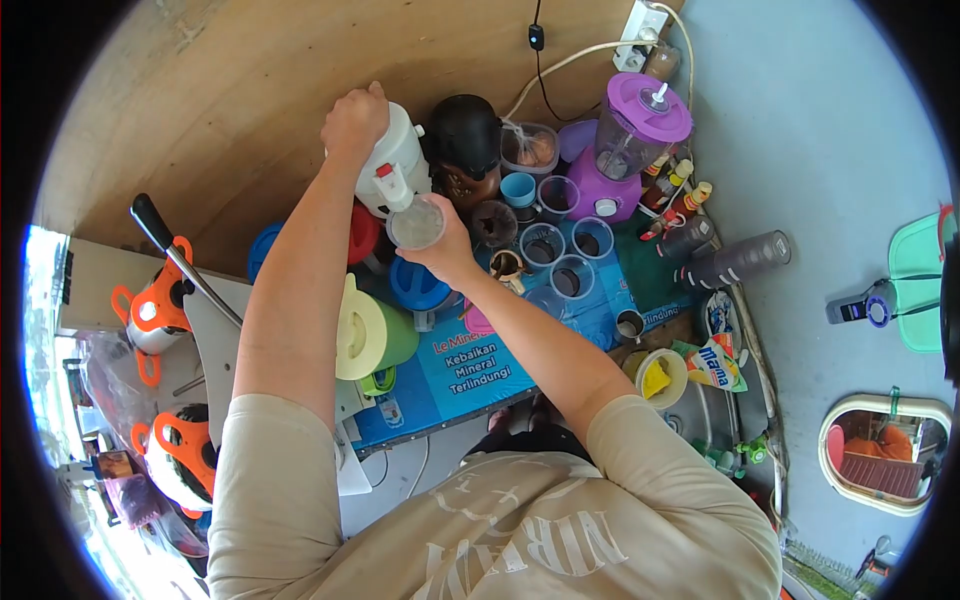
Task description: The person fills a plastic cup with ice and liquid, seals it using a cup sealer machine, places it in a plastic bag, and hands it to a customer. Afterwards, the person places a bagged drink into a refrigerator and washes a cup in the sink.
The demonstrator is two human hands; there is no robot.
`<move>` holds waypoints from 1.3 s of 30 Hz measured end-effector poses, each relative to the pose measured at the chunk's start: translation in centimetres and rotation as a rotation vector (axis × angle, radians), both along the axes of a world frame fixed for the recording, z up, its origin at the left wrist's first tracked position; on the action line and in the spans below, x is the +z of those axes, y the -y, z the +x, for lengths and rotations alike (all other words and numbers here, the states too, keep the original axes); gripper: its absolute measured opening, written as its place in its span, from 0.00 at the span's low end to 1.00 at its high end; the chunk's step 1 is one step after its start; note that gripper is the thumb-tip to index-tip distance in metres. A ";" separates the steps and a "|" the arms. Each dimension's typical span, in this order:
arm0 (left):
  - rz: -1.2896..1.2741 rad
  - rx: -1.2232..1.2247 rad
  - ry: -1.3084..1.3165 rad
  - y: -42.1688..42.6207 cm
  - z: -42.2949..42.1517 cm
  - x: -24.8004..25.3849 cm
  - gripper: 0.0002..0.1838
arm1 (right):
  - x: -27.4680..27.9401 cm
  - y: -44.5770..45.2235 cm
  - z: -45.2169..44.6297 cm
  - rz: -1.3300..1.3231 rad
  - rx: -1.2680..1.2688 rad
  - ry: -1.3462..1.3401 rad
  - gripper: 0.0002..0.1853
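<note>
My left hand (357, 122) is closed over the back top edge of a white drink jug (400, 150); its fingertips are partly hidden. The jug has a spout with a red piece (388, 180) on its front. My right hand (447, 242) holds a clear plastic cup (417, 225) just below that spout. Something pale and translucent is in the cup; I cannot tell whether liquid is flowing. Near my right hand are a dark-stained cup (494, 223) and several clear cups with dark contents, one of them a clear cup (542, 244).
A purple blender (620, 190) stands at the back right, beside sauce bottles (690, 200). Left of the blue mat (470, 375) sits a green pitcher (375, 335). A blue-lidded container (418, 285) is close under my right wrist. Cables run to a power strip (640, 35).
</note>
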State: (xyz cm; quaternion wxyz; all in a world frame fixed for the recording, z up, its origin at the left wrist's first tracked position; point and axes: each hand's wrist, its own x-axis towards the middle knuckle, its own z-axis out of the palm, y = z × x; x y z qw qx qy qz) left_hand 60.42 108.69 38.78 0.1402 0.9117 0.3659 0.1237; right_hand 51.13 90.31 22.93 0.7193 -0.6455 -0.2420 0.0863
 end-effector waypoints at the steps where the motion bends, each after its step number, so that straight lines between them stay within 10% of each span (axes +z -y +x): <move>1: 0.002 0.006 0.001 0.0 0.0 -0.2 0.34 | -0.1 0.1 0.1 0.011 0.015 -0.010 0.48; 9: 0.157 -0.181 0.735 0.7 -3.4 0.7 0.23 | -0.5 1.6 0.4 0.069 0.105 -0.032 0.49; 21: -0.105 -0.285 0.253 21.9 -29.8 2.2 0.51 | 5.6 10.6 -9.6 0.093 0.280 0.289 0.40; 31: -0.227 0.101 0.225 24.6 -48.3 3.1 0.43 | 5.6 10.7 -26.6 0.150 0.807 0.101 0.45; 39: -0.114 0.180 0.120 16.3 -59.6 -0.7 0.39 | -6.0 7.8 -36.7 -0.540 0.981 0.250 0.46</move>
